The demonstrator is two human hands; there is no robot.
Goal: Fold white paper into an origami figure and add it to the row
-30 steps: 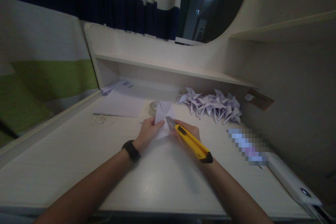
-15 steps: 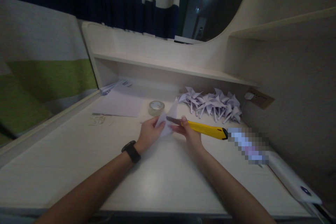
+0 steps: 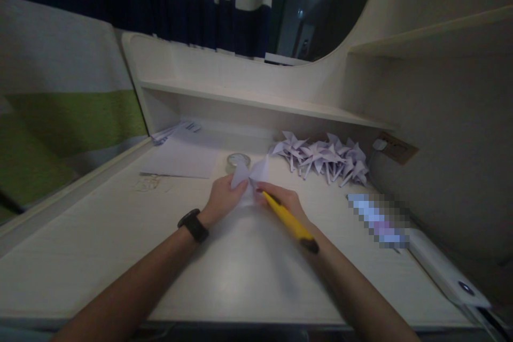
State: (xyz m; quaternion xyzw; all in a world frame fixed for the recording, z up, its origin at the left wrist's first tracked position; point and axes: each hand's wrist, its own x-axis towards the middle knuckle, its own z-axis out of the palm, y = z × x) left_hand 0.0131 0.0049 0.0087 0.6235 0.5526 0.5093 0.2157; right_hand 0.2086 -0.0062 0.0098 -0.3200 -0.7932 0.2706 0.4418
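Observation:
My left hand (image 3: 223, 199) pinches a small folded piece of white paper (image 3: 249, 174) and holds it just above the desk. A black watch sits on that wrist. My right hand (image 3: 282, 199) grips a yellow utility knife (image 3: 289, 220) like a pen, its front end at the paper and its black rear end pointing back along my forearm. The two hands meet at the paper in the middle of the desk.
A tape roll (image 3: 238, 160) stands just behind the paper. Flat sheets (image 3: 182, 157) lie at the back left, a pile of folded paper pinwheels (image 3: 324, 158) at the back right. A white device (image 3: 444, 270) lies at the right edge. A shelf (image 3: 256, 100) runs overhead.
The knife swung from pointing right across the desk to lying back along my right forearm, its tip staying at the paper. My left hand kept its hold and lifted the paper slightly.

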